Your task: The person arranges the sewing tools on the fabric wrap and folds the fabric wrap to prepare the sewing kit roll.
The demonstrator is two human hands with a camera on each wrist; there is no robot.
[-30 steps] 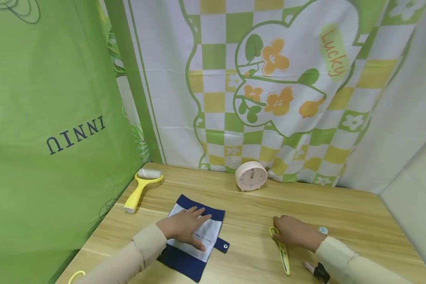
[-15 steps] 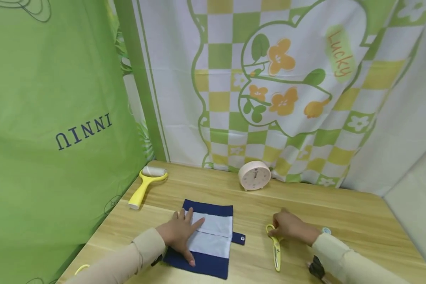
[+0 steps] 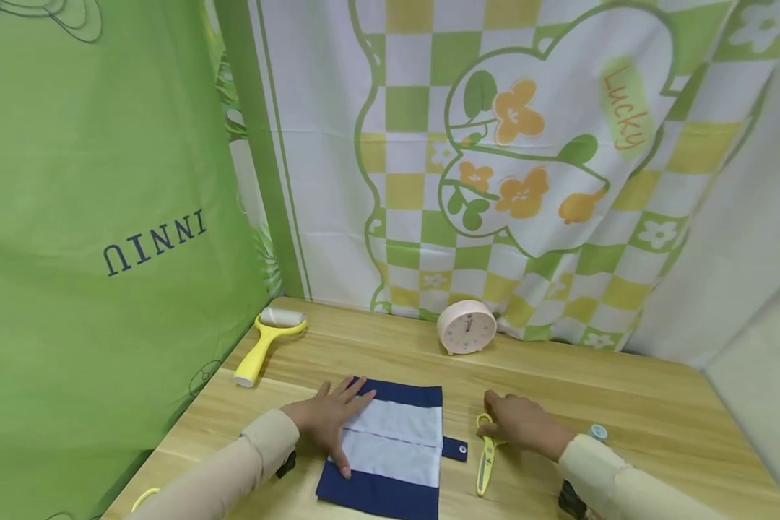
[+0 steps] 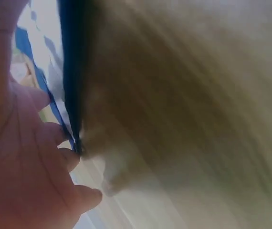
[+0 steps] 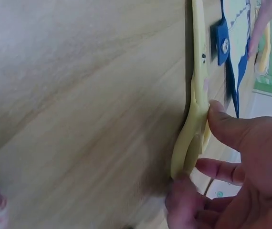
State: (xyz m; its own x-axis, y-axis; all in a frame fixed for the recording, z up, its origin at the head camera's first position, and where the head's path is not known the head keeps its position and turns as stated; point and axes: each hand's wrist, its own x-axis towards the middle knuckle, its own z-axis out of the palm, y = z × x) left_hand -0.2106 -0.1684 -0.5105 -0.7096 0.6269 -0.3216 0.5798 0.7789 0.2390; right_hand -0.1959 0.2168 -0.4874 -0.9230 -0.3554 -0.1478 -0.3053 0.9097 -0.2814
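Observation:
An unfolded navy-and-white fabric pouch (image 3: 399,440) lies flat on the wooden table, its snap strap (image 3: 455,449) pointing right. My left hand (image 3: 325,419) rests along the pouch's left edge with fingers spread. In the left wrist view the fingertips of that hand (image 4: 36,157) meet the navy edge. Just right of the strap, my right hand (image 3: 523,422) holds yellow scissors (image 3: 485,466) by the handle loops, blades toward me. The right wrist view shows the thumb against the scissors' handle (image 5: 195,114) and a finger at the loop; the other fingers are partly hidden.
A yellow lint roller (image 3: 260,354) lies at the back left. A pink clock (image 3: 466,327) stands near the curtain. Beside my right wrist is a small pale-blue roll (image 3: 598,432), and a dark object (image 3: 570,498) sits partly under that forearm. A yellow curved piece (image 3: 144,498) shows front left.
The pouch has shifted right and turned straighter, with my left hand now at its left edge. My right hand and the scissors have moved left, closer to the strap.

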